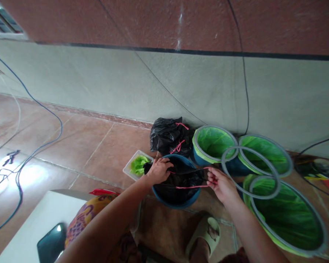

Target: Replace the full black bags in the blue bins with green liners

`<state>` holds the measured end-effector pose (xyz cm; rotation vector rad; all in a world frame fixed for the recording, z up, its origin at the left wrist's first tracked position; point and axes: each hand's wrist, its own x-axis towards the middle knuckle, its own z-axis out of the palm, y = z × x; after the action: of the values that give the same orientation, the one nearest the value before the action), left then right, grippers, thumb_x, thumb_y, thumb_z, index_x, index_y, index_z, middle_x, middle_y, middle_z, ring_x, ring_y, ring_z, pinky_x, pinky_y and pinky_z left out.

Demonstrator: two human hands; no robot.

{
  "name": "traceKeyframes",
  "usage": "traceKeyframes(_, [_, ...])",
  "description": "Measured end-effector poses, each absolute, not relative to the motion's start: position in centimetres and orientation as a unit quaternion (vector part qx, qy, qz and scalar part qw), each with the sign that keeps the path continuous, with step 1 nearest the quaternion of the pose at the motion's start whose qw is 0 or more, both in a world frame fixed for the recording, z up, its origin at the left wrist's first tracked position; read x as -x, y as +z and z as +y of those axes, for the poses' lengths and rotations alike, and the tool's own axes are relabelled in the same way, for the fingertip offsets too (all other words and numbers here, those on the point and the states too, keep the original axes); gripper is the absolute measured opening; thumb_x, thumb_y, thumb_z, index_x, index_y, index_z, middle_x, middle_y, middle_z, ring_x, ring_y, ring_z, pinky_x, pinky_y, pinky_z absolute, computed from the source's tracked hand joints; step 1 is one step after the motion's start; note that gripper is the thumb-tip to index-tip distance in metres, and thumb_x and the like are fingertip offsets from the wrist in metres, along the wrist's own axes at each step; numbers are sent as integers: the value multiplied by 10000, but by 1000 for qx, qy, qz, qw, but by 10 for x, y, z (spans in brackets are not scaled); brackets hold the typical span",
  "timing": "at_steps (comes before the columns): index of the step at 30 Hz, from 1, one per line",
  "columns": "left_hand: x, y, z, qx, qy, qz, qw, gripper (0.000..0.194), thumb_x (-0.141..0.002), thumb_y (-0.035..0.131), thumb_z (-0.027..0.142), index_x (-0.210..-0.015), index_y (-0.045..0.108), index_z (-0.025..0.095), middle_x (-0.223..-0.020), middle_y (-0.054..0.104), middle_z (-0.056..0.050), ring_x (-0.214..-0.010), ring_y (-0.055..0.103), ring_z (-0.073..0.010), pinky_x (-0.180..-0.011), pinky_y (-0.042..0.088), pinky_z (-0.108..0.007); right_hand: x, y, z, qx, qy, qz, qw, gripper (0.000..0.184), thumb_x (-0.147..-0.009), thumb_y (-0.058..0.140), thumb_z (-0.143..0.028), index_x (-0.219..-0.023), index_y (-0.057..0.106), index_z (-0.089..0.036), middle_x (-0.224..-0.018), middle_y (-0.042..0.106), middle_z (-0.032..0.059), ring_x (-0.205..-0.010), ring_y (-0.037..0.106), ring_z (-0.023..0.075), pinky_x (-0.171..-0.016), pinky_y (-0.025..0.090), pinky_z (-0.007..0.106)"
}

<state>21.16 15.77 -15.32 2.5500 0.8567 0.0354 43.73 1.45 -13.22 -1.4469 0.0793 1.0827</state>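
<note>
A black garbage bag point(190, 179) with a red drawstring point(190, 187) hangs inside a blue bin point(178, 205) on the floor in front of me. My left hand point(159, 171) is closed on the bag's gathered edge at the bin's left rim. Over the right rim, my right hand point(219, 182) pinches the drawstring, pulling it taut across the opening. Just left of the bin, a white plastic tray point(128, 168) holds folded light-green bags point(139, 165).
Two tied black bags point(164, 137) lie against the wall. To the right stand three bins point(215, 142) lined with green bags, with a loose grey ring point(250, 197) across them. A phone point(52, 243) rests on a white surface at lower left. Cables point(41, 146) cross the left floor.
</note>
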Motion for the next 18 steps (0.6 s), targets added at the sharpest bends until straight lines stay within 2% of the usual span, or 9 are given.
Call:
traceKeyframes(4, [-225,-156,152,-928,-21,296,224,219,-842,515,262,-955,702,238,-1123,639,-56,-1078,562,-260,-999,368,-500,-439,-133,14,624,475,20,621,192,-628,776,-244,-778,691,-159,-649,661,-10,-468,519,45,-373,411,117])
traceKeyframes(6, [-229,-156,149,-931,-34,290,221,243,-870,456,238,-858,696,207,-1023,661,-61,-1005,585,-247,-983,365,-509,-441,-134,12,626,472,9,620,203,-615,789,-244,-775,693,-162,-684,678,-2,-486,540,49,-376,413,117])
traceKeyframes(8, [-231,-156,146,-931,-42,283,226,238,-865,453,231,-861,690,201,-1010,663,-68,-1003,583,-250,-977,364,-508,-443,-135,10,633,467,1,617,207,-605,794,-233,-774,694,-169,-701,687,1,-504,560,58,-385,424,123])
traceKeyframes(12, [-229,-159,142,-929,-65,280,232,261,-775,577,219,-1011,688,232,-1116,640,-77,-1097,539,-275,-999,342,-496,-445,-135,7,646,458,-12,611,204,-592,788,-221,-767,696,-172,-706,691,10,-520,575,74,-392,430,139])
traceKeyframes(18, [-232,-160,142,-930,-59,292,217,196,-841,527,241,-831,717,197,-998,663,-85,-1034,560,-261,-985,352,-480,-441,-131,8,670,452,-44,588,308,-514,812,-221,-792,689,-166,-694,661,1,-533,546,73,-381,368,138])
